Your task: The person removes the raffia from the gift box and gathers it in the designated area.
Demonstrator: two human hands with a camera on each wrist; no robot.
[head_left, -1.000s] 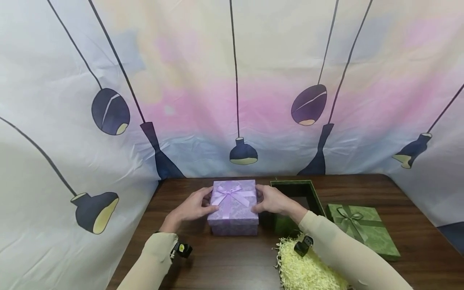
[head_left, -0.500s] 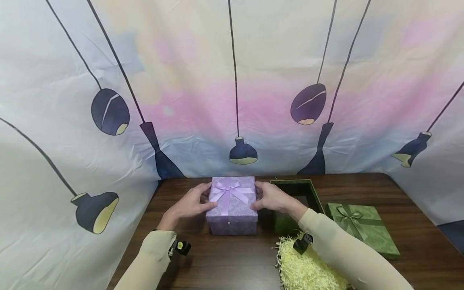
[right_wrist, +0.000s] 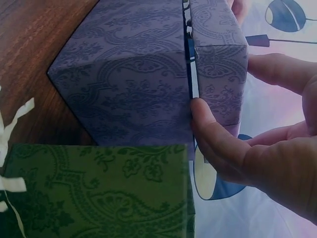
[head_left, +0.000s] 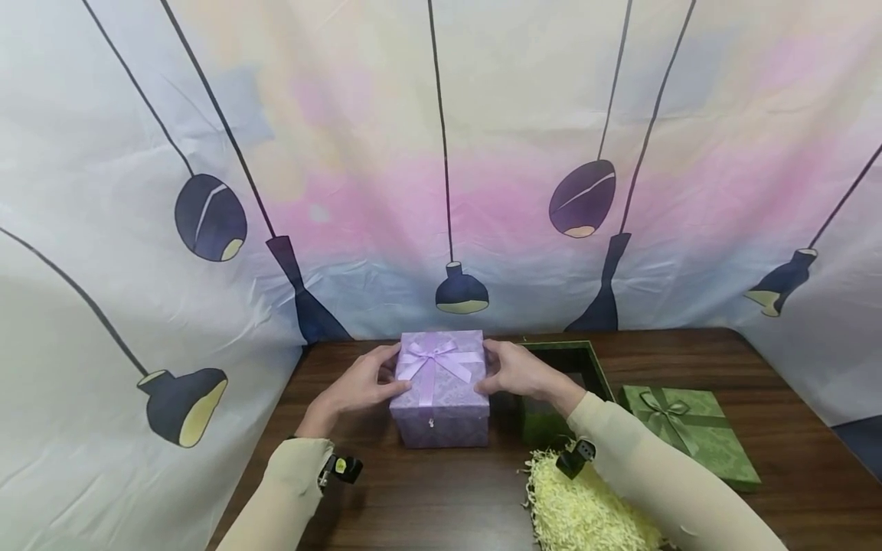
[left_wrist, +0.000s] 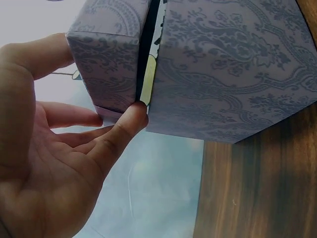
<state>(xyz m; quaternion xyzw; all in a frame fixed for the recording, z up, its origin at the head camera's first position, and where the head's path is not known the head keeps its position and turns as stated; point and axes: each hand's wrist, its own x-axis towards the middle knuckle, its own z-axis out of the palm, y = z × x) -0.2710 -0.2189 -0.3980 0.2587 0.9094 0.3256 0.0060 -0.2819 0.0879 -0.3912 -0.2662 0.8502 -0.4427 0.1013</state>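
Observation:
A purple patterned gift box stands on the table, its lid topped with a lilac ribbon bow. Both hands grip this lid by opposite sides: my left hand on the left, my right hand on the right. In the left wrist view a narrow gap separates the lid from the box body. The same gap shows in the right wrist view, between the lid and the body. What the box holds is hidden.
Just right of the purple box stands a lidless green box, dark inside. Its green lid with a bow lies farther right. Pale yellow shredded paper is heaped below the right forearm. A printed curtain hangs behind the table.
Both hands have raised the purple lid slightly, so more of the box body shows below it. The green box, green lid and shredded paper stay where they were.

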